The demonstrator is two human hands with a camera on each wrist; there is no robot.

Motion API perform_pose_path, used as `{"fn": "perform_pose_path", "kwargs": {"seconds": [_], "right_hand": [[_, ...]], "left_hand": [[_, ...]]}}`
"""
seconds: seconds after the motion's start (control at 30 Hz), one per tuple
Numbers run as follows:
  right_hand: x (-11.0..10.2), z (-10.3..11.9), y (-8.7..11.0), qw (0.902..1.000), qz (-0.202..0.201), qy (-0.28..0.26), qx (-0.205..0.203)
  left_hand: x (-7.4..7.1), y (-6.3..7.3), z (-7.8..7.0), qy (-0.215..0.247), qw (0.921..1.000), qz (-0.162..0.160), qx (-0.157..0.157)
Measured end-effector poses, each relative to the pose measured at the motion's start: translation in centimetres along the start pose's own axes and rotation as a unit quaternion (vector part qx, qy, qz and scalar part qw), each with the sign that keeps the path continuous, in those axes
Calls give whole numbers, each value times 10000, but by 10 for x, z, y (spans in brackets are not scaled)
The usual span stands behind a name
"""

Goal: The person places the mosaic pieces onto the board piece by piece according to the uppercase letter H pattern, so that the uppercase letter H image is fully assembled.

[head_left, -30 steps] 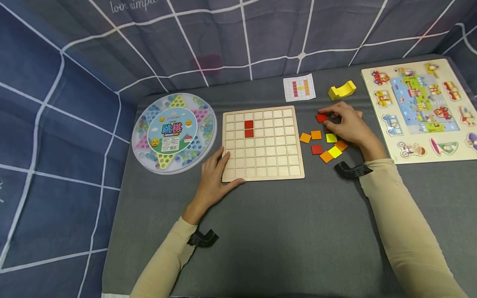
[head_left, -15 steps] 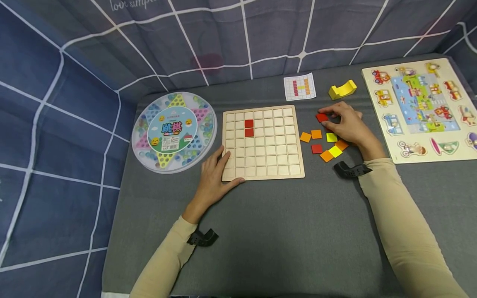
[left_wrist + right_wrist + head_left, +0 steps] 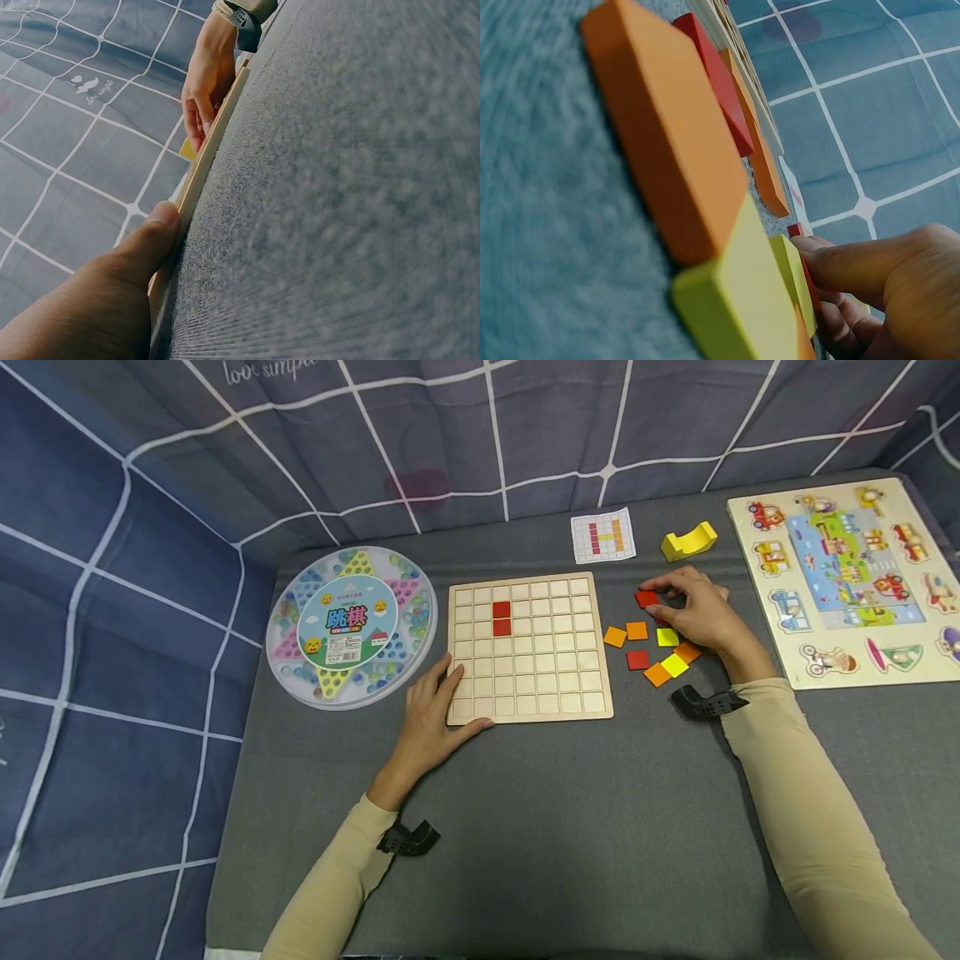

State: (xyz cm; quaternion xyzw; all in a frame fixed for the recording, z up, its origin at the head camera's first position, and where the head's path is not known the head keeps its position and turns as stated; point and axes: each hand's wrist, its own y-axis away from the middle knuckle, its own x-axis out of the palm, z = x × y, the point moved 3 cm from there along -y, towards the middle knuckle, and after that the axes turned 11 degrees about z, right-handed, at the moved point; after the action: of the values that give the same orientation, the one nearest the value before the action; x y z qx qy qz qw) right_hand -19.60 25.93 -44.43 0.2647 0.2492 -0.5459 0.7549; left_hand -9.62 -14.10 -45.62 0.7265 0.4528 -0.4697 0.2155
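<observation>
A red tile [image 3: 646, 598] sits right of the gridded wooden board [image 3: 532, 668], pinched between the right hand's [image 3: 693, 606] thumb and forefinger; whether it is lifted is hard to tell. That hand partly covers a second red tile [image 3: 662, 622]. The left hand [image 3: 429, 714], fingers spread, touches the board's near left corner; the left wrist view hides its fingers. A picture puzzle [image 3: 853, 640] is cut off at the head view's right edge.
</observation>
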Motion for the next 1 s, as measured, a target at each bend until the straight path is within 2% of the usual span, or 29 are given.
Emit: {"fn": "perform_pose_path", "kwargs": {"seconds": [0.37,0.57,0.77,1.0], "right_hand": [[1,2,-1,9998,-87,-20,173],[0,3,0,9994,-183,170,253],[-1,4,2,9994,-168,230,214],[-1,5,3,9995,-200,203,133]], "left_hand": [[0,2,1,-75,9999,-60,67],[1,1,1,-81,9997,-123,192],[0,2,1,-66,9999,-2,89],[-2,1,-1,-107,9999,-30,107]]}}
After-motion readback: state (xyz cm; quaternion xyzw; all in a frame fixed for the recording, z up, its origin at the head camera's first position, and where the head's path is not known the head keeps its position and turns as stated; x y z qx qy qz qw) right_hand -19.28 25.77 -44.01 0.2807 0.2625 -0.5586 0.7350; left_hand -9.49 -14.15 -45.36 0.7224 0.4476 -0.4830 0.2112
